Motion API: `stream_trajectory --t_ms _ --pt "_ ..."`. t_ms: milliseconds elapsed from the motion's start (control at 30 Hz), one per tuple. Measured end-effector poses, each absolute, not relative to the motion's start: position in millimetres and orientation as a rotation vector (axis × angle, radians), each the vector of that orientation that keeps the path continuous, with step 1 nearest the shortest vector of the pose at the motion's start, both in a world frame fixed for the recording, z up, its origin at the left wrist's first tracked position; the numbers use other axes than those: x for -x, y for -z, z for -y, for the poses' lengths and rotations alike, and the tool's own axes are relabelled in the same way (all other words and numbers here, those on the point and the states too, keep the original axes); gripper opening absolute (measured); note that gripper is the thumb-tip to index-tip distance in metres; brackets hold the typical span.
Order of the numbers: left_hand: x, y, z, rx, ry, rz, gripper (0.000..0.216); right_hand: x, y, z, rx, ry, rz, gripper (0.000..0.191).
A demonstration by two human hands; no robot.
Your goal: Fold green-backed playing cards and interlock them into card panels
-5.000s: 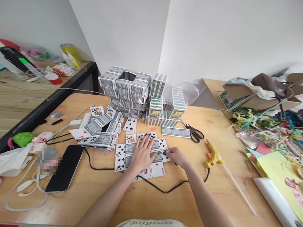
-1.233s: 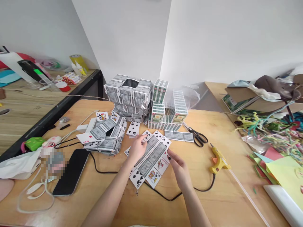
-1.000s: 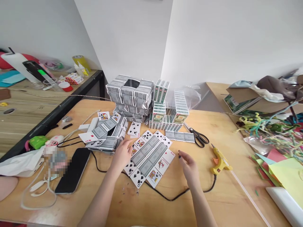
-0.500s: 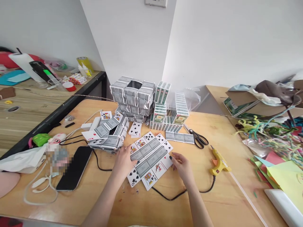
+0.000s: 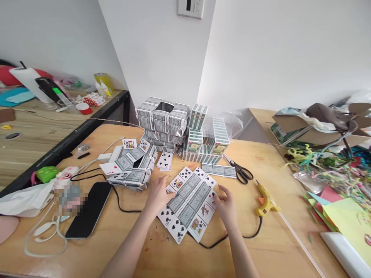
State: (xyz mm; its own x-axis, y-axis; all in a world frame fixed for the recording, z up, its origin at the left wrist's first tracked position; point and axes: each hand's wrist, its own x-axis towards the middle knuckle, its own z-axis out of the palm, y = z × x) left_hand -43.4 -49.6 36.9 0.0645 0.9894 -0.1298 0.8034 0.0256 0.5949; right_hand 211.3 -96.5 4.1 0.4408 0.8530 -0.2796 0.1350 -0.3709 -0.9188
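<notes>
A flat panel of joined playing cards [image 5: 189, 199] lies slanted between my hands. Grey patterned backs run through its middle, and card faces stick out around the edges. My left hand [image 5: 160, 195] grips its left edge with the thumb on top; the fingers beneath are partly hidden. At the right edge, my right hand [image 5: 224, 202] has bent fingers closed on the border beside a heart card. Whether the panel touches the table all over I cannot tell. Just behind it are a loose black-suited card [image 5: 165, 160] and a strip of face-down cards [image 5: 218, 170].
Behind stand a card-built box structure [image 5: 164, 123] and stacked card packs [image 5: 217, 135]. A smaller card structure [image 5: 136, 170] and a phone [image 5: 89, 210] are on the left. Black scissors [image 5: 243, 173] and a yellow glue gun [image 5: 266, 200] lie right, its cable passing under the panel.
Both hands have shifted the card panel a little rightward and toward me, and it has turned slightly. More card faces show at its lower left edge. The view has tilted up slightly.
</notes>
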Motion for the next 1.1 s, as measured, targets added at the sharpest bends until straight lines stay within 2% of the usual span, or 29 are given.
stream_trajectory --t_ms 100,233,367,500,600,767,867,967,1100 --pt "39.0 -34.0 48.7 -1.742 -0.349 -1.742 0.055 -213.1 -9.4 91.1 1.746 -1.006 0.805 0.055" --pt "38.1 -32.3 53.6 -1.668 -0.342 -1.611 0.017 -206.8 -18.6 83.9 1.587 -1.154 0.79 0.052" --pt "42.1 -31.7 58.2 -1.639 -0.556 -1.554 0.019 -211.1 -18.2 70.6 1.572 -1.185 0.933 0.046" --pt "49.9 -31.6 62.0 -1.525 -0.71 -1.635 0.017 -237.7 -18.9 42.0 1.919 -0.807 1.257 0.029" --pt "56.3 -28.7 63.6 -1.415 -0.8 -1.757 0.014 -255.6 -23.3 18.2 2.037 -0.512 1.547 0.032" --pt "61.7 -18.9 67.2 -1.264 -0.814 -1.796 0.02 -251.9 -28.8 3.4 1.973 -0.388 1.851 0.038" --pt "62.4 -18.4 70.0 -1.252 -0.79 -1.703 0.027 -237.6 -30.0 11.6 1.972 -0.505 1.733 0.028" --pt "62.3 -25.1 69.4 -1.28 -0.78 -1.707 0.025 -225.7 -30.1 23.9 1.922 -0.915 1.481 0.025" --pt "61.0 -35.9 61.3 -1.287 -0.748 -1.754 0.026 -216.6 -29.7 36.0 1.661 -1.361 0.977 0.031"
